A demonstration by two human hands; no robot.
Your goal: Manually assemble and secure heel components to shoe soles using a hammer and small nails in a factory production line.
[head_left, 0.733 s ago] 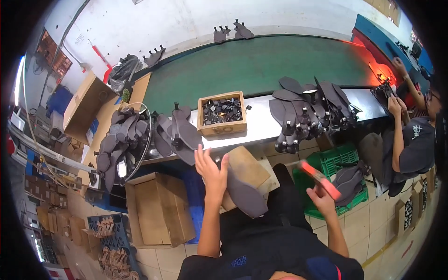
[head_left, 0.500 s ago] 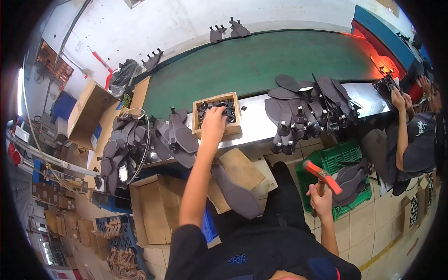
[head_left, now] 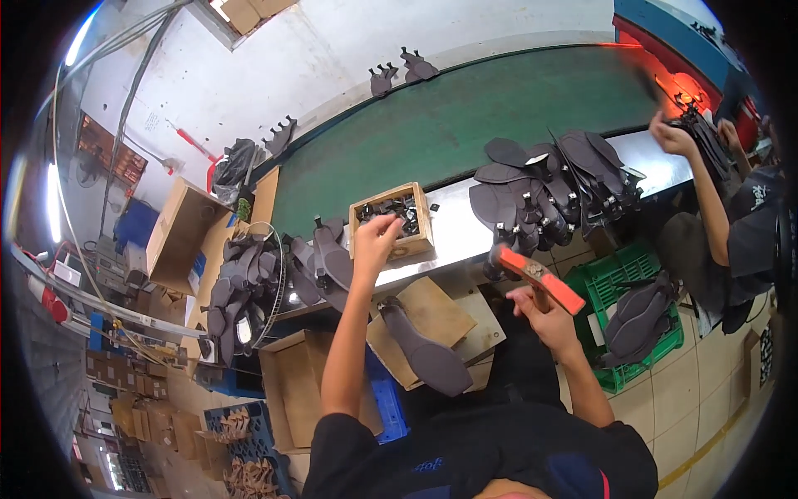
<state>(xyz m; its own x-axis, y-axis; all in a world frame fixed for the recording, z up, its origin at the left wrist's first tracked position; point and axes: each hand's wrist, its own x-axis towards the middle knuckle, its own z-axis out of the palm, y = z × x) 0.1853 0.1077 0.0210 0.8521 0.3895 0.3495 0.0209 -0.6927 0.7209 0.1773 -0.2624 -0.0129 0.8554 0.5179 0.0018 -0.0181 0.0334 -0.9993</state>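
Note:
My left hand is at the near left edge of a small wooden box of little black pieces. Its thumb and fingertips are pinched together; anything between them is too small to make out. My right hand grips a hammer with a red-orange head, held up to the right of the work board. Below the two hands, a dark grey shoe sole with a heel at its far end lies slantwise on a tan pad. Neither hand touches this sole.
Heeled soles are piled on the metal bench edge, right and left. A green conveyor belt runs behind. A green crate holds more soles, near a co-worker's arm. An open cardboard box stands at lower left.
My left hand has come out of the wooden box toward me, fingers pinched. The right hand has raised the hammer and brought it leftward. The co-worker's hand has moved away over the bench.

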